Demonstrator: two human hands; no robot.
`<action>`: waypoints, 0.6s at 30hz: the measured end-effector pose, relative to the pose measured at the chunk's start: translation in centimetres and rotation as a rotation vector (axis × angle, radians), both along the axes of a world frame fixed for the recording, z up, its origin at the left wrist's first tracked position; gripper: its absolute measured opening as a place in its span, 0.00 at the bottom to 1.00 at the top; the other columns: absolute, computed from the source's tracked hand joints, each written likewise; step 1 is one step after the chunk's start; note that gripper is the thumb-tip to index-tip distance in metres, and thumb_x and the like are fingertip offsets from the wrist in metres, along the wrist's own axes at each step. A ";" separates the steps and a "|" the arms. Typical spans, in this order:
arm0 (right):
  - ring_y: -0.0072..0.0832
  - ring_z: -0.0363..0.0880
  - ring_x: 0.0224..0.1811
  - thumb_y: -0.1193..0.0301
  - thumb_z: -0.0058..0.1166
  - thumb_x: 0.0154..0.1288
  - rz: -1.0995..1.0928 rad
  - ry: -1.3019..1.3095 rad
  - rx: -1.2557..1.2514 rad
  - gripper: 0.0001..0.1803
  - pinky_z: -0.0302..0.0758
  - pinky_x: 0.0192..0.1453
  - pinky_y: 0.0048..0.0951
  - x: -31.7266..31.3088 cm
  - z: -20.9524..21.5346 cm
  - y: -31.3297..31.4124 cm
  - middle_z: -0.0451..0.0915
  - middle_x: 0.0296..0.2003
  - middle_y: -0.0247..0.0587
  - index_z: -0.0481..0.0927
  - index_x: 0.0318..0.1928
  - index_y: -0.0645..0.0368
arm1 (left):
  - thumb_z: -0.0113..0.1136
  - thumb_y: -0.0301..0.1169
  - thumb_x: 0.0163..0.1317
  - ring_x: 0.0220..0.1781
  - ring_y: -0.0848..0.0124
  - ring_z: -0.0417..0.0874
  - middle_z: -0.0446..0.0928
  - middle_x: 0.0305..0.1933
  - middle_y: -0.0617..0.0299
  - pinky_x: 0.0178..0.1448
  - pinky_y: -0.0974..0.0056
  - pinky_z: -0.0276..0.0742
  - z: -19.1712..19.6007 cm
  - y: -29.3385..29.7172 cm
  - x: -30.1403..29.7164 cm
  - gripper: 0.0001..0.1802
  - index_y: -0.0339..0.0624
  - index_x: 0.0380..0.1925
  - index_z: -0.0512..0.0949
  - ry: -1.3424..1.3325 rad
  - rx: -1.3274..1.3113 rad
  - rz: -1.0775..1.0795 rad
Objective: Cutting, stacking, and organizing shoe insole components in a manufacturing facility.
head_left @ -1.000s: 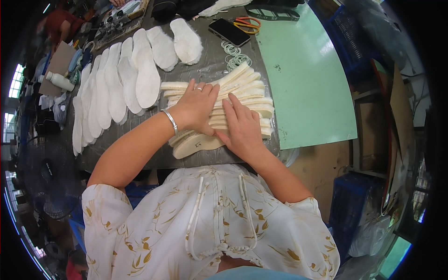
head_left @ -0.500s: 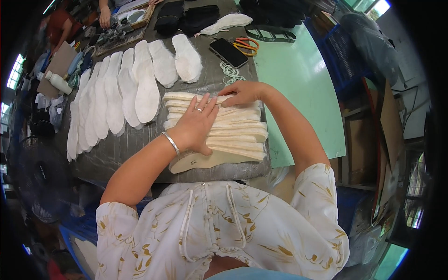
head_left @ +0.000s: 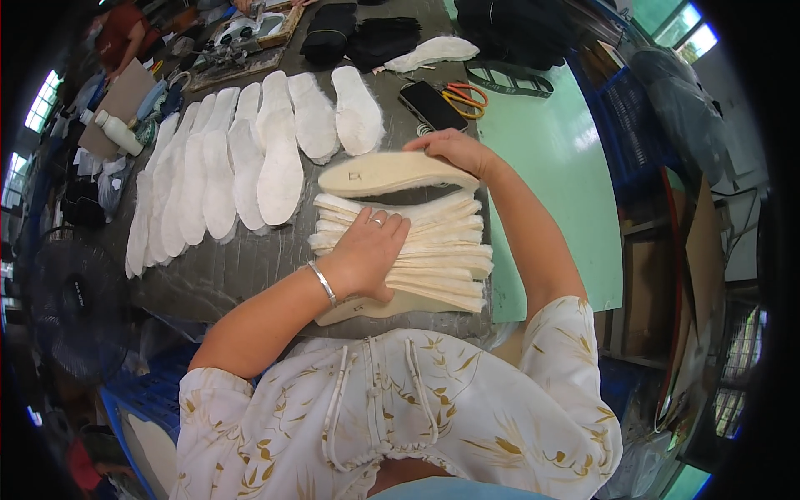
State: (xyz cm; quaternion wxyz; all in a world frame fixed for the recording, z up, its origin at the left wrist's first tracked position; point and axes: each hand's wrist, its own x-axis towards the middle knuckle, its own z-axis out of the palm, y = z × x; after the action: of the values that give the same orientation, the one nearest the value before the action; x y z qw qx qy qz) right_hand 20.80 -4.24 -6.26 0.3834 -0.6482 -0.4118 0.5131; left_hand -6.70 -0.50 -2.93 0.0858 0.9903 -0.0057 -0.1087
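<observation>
A row of cream fleece-lined insoles (head_left: 442,225) stands on edge, packed side by side in front of me. My left hand (head_left: 364,254) lies over the row with fingers stretched flat and the thumb at its near side. My right hand (head_left: 454,152) grips the far edge of an insole (head_left: 375,177) tipped away from the row, its smooth underside with a small dark mark facing up. A dark gap shows between that insole and the rest. Beneath my left wrist, the nearest insole (head_left: 367,308) slants outward at the near side.
Overlapping white fleece insoles (head_left: 279,158) fan out at the left. Beyond my right hand are a phone (head_left: 427,104), orange-handled scissors (head_left: 467,98) and stacked black pieces (head_left: 383,43). A green board (head_left: 550,200) lies right, a white bottle (head_left: 118,133) far left. Another person (head_left: 125,37) is at the far left.
The far insole has been tipped away from the row by my right hand, opening a gap. My left hand has slid nearer along the row. The whole view has shifted slightly.
</observation>
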 end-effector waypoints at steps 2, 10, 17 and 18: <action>0.20 0.80 0.40 0.71 0.49 0.58 0.236 -0.143 -0.208 0.23 0.77 0.49 0.24 -1.3 0.3 0.5 0.86 0.41 0.35 0.87 0.52 0.50 | 0.73 0.50 0.34 0.64 0.51 0.69 0.68 0.62 0.42 0.76 0.51 0.55 0.1 -0.1 -0.5 0.58 0.24 0.64 0.63 -0.026 0.015 0.025; 0.30 0.83 0.40 0.77 0.54 0.60 0.500 -0.342 0.149 0.16 0.78 0.50 0.28 -3.4 -2.8 -0.1 0.88 0.39 0.43 0.87 0.48 0.58 | 0.74 0.61 0.34 0.80 0.48 0.47 0.46 0.78 0.37 0.81 0.47 0.43 1.0 -0.1 -0.5 0.65 0.26 0.66 0.62 -0.087 0.075 0.014; 0.25 0.82 0.39 0.73 0.54 0.61 0.217 -0.270 0.069 0.13 0.77 0.48 0.27 -4.5 -2.9 -3.0 0.87 0.35 0.42 0.86 0.44 0.63 | 0.79 0.58 0.27 0.62 0.53 0.69 0.70 0.55 0.47 0.77 0.51 0.54 0.9 -0.1 0.9 0.71 0.25 0.68 0.57 -0.026 0.060 0.042; 0.25 0.82 0.38 0.71 0.55 0.61 0.111 -0.303 0.137 0.13 0.78 0.47 0.28 -4.4 -3.3 -3.8 0.87 0.35 0.42 0.86 0.44 0.62 | 0.79 0.58 0.28 0.63 0.52 0.69 0.70 0.56 0.46 0.77 0.51 0.53 1.2 -0.2 1.4 0.70 0.25 0.68 0.58 0.054 0.080 0.041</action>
State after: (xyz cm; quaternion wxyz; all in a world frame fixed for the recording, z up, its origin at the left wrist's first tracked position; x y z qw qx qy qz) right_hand 16.39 -8.08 -9.55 0.3314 -0.6668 -0.5338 0.4008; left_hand -5.25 -0.71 -1.72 0.0482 0.9896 0.0212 -0.1337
